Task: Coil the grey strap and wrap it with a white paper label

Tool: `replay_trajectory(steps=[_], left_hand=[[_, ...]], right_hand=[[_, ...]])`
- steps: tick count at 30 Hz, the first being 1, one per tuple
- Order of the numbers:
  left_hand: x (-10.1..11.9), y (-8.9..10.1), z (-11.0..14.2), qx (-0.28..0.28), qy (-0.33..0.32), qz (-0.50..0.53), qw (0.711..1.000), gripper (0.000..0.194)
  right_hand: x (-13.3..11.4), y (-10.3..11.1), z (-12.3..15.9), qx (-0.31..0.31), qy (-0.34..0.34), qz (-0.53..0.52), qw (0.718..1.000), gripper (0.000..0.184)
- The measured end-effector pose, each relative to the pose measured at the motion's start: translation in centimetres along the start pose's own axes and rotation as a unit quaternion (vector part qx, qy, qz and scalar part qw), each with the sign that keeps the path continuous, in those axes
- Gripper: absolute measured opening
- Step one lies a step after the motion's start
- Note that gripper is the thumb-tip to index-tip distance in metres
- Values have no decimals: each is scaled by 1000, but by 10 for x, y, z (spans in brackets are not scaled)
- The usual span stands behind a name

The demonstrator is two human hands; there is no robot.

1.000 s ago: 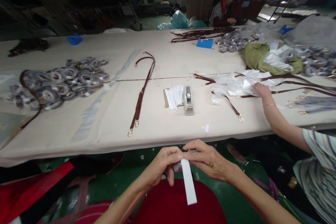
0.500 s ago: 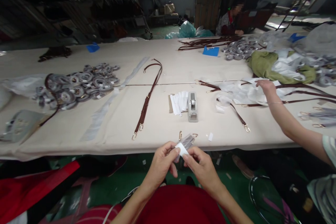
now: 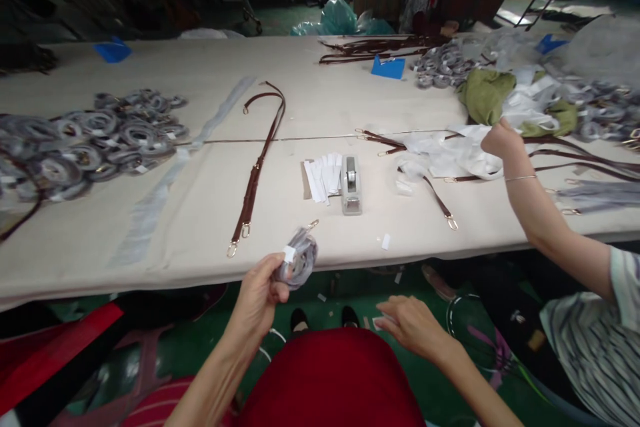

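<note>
My left hand [image 3: 260,290] is closed round a coiled strap wrapped in clear plastic [image 3: 299,260], with a small white tape tab and a gold clasp showing at its top. It holds the coil just off the near edge of the table [image 3: 200,227]. My right hand [image 3: 407,327] hangs lower to the right above my red lap, fingers loosely curled, and something small and pale may be pinched at its fingertips. A tape dispenser [image 3: 351,185] and a fan of white paper strips [image 3: 323,177] lie on the table beyond my hands.
A brown strap [image 3: 257,167] lies lengthwise on the table. A heap of wrapped coils [image 3: 95,140] sits at the left. A co-worker's arm [image 3: 530,193] reaches from the right to white paper [image 3: 450,157] and more straps. Another person sits at the far side.
My hands have parted. The left hand has lifted the wrapped coil up and left, alone. The right hand has let go and dropped to my lap. The white strip is now stuck on the coil.
</note>
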State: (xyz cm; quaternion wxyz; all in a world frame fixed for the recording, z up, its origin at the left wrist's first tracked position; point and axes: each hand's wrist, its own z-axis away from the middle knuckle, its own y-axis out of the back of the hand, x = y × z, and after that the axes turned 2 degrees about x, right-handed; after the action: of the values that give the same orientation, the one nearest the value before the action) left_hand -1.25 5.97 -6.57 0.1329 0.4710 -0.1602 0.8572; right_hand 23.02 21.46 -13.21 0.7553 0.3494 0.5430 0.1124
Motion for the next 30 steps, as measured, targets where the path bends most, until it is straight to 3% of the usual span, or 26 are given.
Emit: replay_trajectory(steps=[3,6,14,20,24,30], left_hand=[[5,8,-4,13,-11,6,1000,29],[-1,13,-5,16,-12,10,1000,29],[-9,39,-4,56,3,12,998,31],[-3,62,2,103,-1,24,994,35],[-3,73,4,103,0,32,994,35],[-6,82,5,96,19,35,995,34]], right_hand=[[34,14,6,39,-87,-28,995,21],[44,25,-15,102,-147,-62,982,27],[29,37,-140,191,-137,-152,960,22],[25,33,-220,194,-160,-138,958,21],[20,29,-239,178,-190,-138,956,19],[20,27,-247,203,-244,-181,931,19]])
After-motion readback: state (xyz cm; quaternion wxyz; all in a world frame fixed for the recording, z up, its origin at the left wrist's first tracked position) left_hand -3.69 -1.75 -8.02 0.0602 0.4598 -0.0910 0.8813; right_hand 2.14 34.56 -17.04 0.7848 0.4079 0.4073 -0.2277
